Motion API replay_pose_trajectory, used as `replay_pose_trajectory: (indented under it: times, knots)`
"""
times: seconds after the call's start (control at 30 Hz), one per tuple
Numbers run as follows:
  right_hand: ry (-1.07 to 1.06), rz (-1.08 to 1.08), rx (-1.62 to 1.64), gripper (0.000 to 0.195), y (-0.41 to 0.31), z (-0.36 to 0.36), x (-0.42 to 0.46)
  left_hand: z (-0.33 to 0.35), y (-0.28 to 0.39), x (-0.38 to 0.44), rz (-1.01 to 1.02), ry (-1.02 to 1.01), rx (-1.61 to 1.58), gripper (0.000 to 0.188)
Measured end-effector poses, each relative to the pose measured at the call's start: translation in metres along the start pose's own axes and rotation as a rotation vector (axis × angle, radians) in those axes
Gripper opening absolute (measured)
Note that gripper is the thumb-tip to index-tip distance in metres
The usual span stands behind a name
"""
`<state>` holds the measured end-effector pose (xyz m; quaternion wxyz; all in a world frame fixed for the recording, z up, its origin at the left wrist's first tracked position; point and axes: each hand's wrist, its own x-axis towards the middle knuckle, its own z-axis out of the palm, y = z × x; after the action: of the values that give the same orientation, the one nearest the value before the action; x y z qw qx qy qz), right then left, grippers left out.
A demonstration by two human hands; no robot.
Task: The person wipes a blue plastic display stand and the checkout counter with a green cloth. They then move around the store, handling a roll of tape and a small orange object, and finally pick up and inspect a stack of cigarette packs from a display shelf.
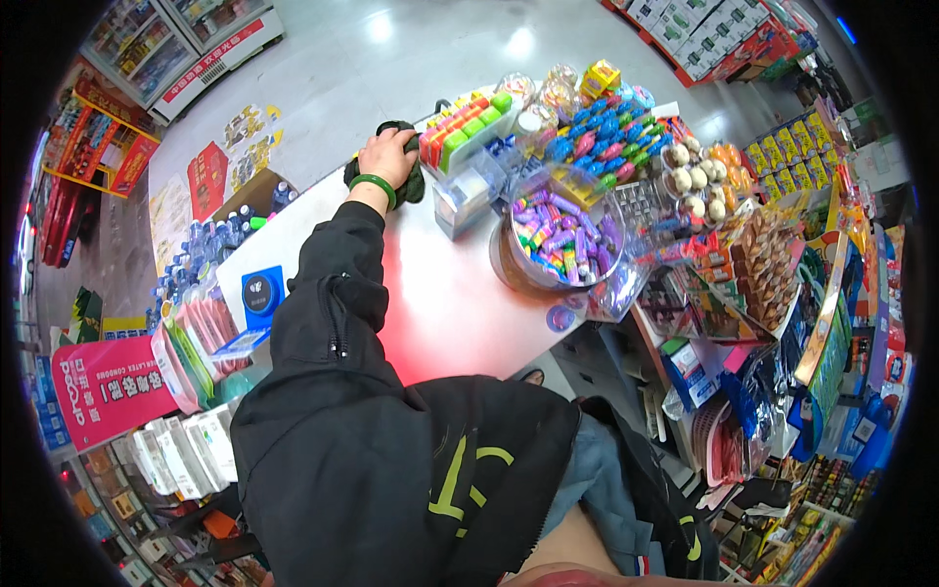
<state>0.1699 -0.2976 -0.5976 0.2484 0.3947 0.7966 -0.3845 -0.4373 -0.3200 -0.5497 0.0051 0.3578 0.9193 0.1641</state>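
Note:
My left hand [387, 160], with a green bangle on its wrist, grips a bunched dark cloth [413, 183] on the far left part of the white counter [447, 293]. Just right of the cloth stands a display box of red and green packs [466, 132]. A clear plastic box [466, 194] sits nearer to me. Farther right, a round clear tub [513, 271] holds small purple and multicoloured wrapped sweets [561, 238]. My right hand is out of view.
Blue and pink wrapped candies [605, 136] and egg-shaped sweets [697, 176] crowd the counter's right end. At left are a blue round device [262, 292], bottles [213, 242] and a pink sign [110, 389]. A glass-door fridge [176, 44] stands beyond.

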Motion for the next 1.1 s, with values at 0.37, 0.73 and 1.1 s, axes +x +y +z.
replay_pose_trajectory:
  times: [0.37, 0.73, 1.1]
  knots:
    - [0.087, -0.268, 0.003, 0.029, 0.004, -0.028, 0.002, -0.015, 0.027, -0.110, -0.253, 0.053, 0.077, 0.035]
    - [-0.033, -0.282, -0.118, 0.034, 0.006, -0.076, 0.001, -0.009, 0.089, -0.228, -0.133, 0.139, 0.056, 0.033]
    - [-0.101, -0.427, -0.341, 0.025, 0.026, -0.085, 0.028, -0.012, 0.139, -0.311, 0.014, 0.043, -0.113, 0.035]
